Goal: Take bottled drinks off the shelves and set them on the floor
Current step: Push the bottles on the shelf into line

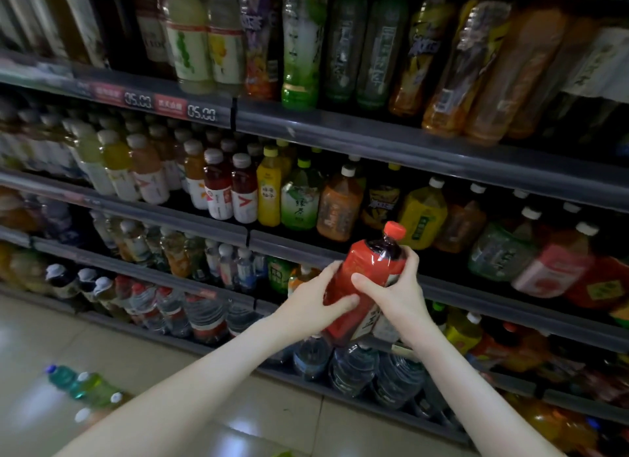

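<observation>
Lower left: a small cluster of floor bottles (pixel 80 387), green and pale liquids under white and blue caps, already set down on the glossy, light-tiled floor (pixel 190 364); too blurred to tell upright from lying. Centre: left hand (pixel 315 301) wrapped round the lower body of a large red-labelled bottle (pixel 369 272), thumb laid across the front. Bottle held in the air before the shelves, clear of every ledge, tilted with its red cap (pixel 394 231) up and to the right; dark liquid at the shoulder, smooth shiny film label, broad body narrowing to a short neck. Right hand (pixel 396 295) gripping the upper body, thumb on the label, fingers curled behind the shoulder. Judged stage: one more bottle off its shelf, not yet lowered to the floor. Behind and rightward: grey shelves (pixel 408 150) with plastic price rails, several tiers densely stocked with clear plastic bottles of tea, juice and water; by appearance, most of the task left to do.
</observation>
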`<state>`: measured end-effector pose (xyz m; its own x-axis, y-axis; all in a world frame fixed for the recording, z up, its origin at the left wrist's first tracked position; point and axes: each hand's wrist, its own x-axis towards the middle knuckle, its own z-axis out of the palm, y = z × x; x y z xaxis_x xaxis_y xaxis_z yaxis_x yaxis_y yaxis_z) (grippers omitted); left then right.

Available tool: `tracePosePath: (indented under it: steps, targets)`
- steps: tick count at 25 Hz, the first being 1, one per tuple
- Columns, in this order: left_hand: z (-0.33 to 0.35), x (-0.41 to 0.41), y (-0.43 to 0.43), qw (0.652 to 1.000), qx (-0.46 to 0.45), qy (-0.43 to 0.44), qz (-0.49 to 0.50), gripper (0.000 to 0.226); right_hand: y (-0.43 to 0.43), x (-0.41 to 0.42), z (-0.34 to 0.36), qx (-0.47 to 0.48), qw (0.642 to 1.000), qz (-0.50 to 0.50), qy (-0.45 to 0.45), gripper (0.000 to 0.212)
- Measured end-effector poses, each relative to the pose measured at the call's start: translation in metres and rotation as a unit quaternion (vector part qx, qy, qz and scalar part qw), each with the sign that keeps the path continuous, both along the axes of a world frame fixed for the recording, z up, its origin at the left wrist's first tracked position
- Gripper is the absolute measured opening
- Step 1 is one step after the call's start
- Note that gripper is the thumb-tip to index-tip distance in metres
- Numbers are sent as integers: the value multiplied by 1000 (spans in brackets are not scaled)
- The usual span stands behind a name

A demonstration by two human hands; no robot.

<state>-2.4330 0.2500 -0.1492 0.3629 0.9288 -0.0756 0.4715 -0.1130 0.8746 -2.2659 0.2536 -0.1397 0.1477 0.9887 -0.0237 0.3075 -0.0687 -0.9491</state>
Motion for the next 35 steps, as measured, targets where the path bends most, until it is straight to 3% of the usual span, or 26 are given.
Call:
tracePosePath:
  steps: [5,11,16,18,20,23,25,29,35]
  targets:
    - [-36,-78,43,991,33,77,107,45,41,-52,-7,-3,1000,18,-6,92]
    - [-34,-214,127,952,134,233,144,58,88,-155,-16,-2,1000,-20,-1,96]
    - [-18,-251,196,919,236,291,123,65,112,-215,-15,0,997,-77,9,98]
    - [-17,-247,211,921,261,277,87,63,112,-221,-16,0,994,-107,11,99]
    - [-23,-229,210,940,261,221,-20,58,106,-217,-18,-9,988,-151,3,98]
    - [-30,-196,177,953,182,135,-199,62,91,-201,-16,-9,980,-198,-11,96]
    - [-29,-171,154,955,119,100,-254,74,76,-184,-13,-13,975,-219,-26,94]
    - [-31,-117,120,955,92,50,-277,84,33,-141,-8,1,966,-256,-28,91]
    - [-29,7,29,956,115,25,-269,81,-61,-19,-4,19,951,-307,-30,84]
